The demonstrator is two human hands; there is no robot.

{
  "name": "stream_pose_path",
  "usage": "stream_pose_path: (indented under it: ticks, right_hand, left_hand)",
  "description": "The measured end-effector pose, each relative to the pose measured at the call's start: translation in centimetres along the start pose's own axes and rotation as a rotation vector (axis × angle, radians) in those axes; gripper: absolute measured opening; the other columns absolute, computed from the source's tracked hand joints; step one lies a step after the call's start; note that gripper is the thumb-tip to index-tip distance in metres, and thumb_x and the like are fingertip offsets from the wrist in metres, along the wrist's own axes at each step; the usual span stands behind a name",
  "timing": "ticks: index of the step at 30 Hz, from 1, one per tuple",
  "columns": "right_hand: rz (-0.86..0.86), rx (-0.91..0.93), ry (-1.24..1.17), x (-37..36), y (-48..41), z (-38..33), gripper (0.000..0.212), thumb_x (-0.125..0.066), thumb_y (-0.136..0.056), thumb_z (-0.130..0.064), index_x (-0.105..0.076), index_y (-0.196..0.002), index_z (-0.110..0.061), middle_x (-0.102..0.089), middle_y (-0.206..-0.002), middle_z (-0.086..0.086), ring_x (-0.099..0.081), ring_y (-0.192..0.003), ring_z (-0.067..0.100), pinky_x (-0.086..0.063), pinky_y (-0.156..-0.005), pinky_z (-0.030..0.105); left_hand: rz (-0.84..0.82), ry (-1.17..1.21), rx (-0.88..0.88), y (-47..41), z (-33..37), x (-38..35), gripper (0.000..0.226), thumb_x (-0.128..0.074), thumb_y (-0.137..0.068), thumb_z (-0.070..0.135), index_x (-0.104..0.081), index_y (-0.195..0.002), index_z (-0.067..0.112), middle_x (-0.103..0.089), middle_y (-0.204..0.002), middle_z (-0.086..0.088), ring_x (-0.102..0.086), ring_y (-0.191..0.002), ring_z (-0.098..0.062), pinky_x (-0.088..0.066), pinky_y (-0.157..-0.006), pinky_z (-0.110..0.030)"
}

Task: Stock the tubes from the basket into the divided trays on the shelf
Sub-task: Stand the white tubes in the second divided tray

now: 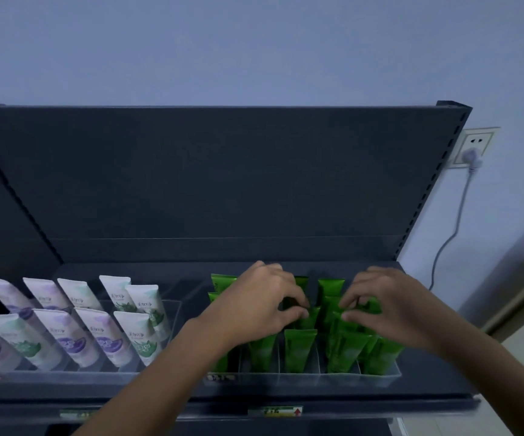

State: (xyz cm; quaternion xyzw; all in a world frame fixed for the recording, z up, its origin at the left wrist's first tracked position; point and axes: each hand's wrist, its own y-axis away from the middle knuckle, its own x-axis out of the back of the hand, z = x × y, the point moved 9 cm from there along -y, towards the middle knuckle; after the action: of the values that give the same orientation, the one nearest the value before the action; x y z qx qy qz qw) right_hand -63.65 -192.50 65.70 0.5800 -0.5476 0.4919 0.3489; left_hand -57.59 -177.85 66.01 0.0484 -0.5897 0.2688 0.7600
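Observation:
Several green tubes (298,349) stand in a clear divided tray (377,377) on the right of the dark shelf. My left hand (260,305) reaches over the tray's middle, its fingers curled and pinching the top of a green tube (309,319). My right hand (386,306) hovers over the right rows, with curled fingers gripping the tops of green tubes (350,325) there. On the left, several white tubes with purple or green prints (81,332) lean in another clear tray (172,313). The basket is out of view.
The shelf's dark back panel (216,171) rises behind the trays. A price label (274,411) sits on the shelf's front edge. A wall socket with a plug and cable (471,152) is on the right wall.

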Motion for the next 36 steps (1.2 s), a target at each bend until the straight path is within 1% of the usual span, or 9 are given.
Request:
stream_pose_path:
  ticks: [3, 10, 14, 17, 21, 25, 30, 33, 36]
  right_hand:
    - [-0.027, -0.026, -0.008, -0.7, 0.1, 0.3, 0.008, -0.073, -0.085, -0.044, -0.074, -0.090, -0.038, -0.062, -0.082, -0.027, -0.055, -0.087, -0.005, -0.039, -0.080, 0.019]
    - [-0.007, -0.036, -0.027, -0.7, -0.2, 0.2, 0.003, -0.074, -0.085, -0.038, -0.075, -0.087, -0.037, -0.063, -0.081, -0.027, -0.057, -0.084, -0.004, -0.044, -0.079, 0.022]
    - [-0.021, -0.029, -0.034, -0.4, -0.1, 0.2, 0.009, -0.076, -0.083, -0.041, -0.074, -0.090, -0.037, -0.063, -0.082, -0.026, -0.058, -0.084, -0.004, -0.049, -0.077, 0.023]
    - [0.042, -0.057, -0.068, 2.0, 0.7, 1.1, 0.006, -0.078, -0.081, -0.039, -0.076, -0.087, -0.037, -0.064, -0.080, -0.027, -0.062, -0.081, -0.005, -0.050, -0.074, 0.019]
    - [0.168, -0.135, -0.092, 6.2, 2.8, 4.1, 0.006, -0.078, -0.081, -0.032, -0.075, -0.080, -0.037, -0.068, -0.080, -0.024, -0.066, -0.076, -0.003, -0.054, -0.072, 0.025]
    - [0.108, -0.160, -0.065, 5.4, 4.2, 5.5, 0.007, -0.079, -0.080, -0.037, -0.074, -0.083, -0.039, -0.068, -0.080, -0.025, -0.065, -0.078, -0.004, -0.055, -0.072, 0.029]
    - [0.011, -0.142, -0.088, 1.8, 4.2, 5.1, 0.015, -0.075, -0.082, -0.045, -0.076, -0.094, -0.037, -0.065, -0.084, -0.025, -0.062, -0.084, -0.005, -0.052, -0.077, 0.023]
    - [0.020, -0.140, -0.129, 0.7, 4.1, 5.1, 0.013, -0.075, -0.085, -0.039, -0.077, -0.096, -0.032, -0.066, -0.083, -0.023, -0.063, -0.082, -0.002, -0.053, -0.075, 0.026]
    - [0.031, -0.174, -0.153, 0.9, 4.1, 5.6, 0.010, -0.077, -0.084, -0.034, -0.079, -0.093, -0.031, -0.067, -0.081, -0.024, -0.064, -0.081, -0.004, -0.053, -0.073, 0.019]
  left_hand:
    - [-0.020, 0.008, -0.002, 0.0, 0.1, -0.3, 0.019, -0.062, -0.096, 0.043, -0.076, -0.106, 0.034, -0.069, -0.099, 0.017, -0.049, -0.093, 0.003, -0.038, -0.101, -0.032]
    - [-0.032, -0.022, -0.007, 0.0, -0.1, -0.2, 0.019, -0.061, -0.097, 0.042, -0.075, -0.107, 0.034, -0.068, -0.101, 0.018, -0.050, -0.095, 0.002, -0.037, -0.101, -0.032]
    - [-0.030, -0.003, 0.004, 0.1, 0.0, -0.3, 0.021, -0.060, -0.097, 0.045, -0.075, -0.108, 0.035, -0.068, -0.103, 0.018, -0.051, -0.096, 0.002, -0.037, -0.102, -0.032]
    - [-0.018, 0.019, 0.021, 0.0, 0.0, -0.3, 0.024, -0.059, -0.097, 0.048, -0.075, -0.109, 0.036, -0.067, -0.101, 0.018, -0.053, -0.096, 0.002, -0.040, -0.100, -0.031]
    - [0.061, 0.084, 0.048, -0.8, 0.7, 0.1, 0.024, -0.059, -0.096, 0.050, -0.074, -0.109, 0.036, -0.065, -0.097, 0.020, -0.053, -0.096, 0.001, -0.038, -0.098, -0.027]
    - [0.120, 0.097, 0.010, -2.7, 3.4, -0.1, 0.022, -0.060, -0.097, 0.047, -0.074, -0.106, 0.034, -0.066, -0.098, 0.019, -0.052, -0.095, 0.000, -0.037, -0.096, -0.025]
    - [0.025, 0.002, -0.027, -4.3, 5.1, -2.3, 0.027, -0.058, -0.096, 0.051, -0.073, -0.109, 0.034, -0.066, -0.102, 0.016, -0.051, -0.100, -0.003, -0.035, -0.101, -0.030]
    - [-0.010, -0.036, -0.035, -4.4, 5.3, -3.1, 0.024, -0.059, -0.095, 0.050, -0.073, -0.108, 0.035, -0.067, -0.102, 0.016, -0.053, -0.098, -0.004, -0.040, -0.097, -0.033]
    - [-0.013, -0.038, -0.026, -4.4, 5.1, -3.2, 0.021, -0.060, -0.096, 0.047, -0.073, -0.108, 0.036, -0.068, -0.103, 0.017, -0.054, -0.099, -0.003, -0.040, -0.097, -0.031]
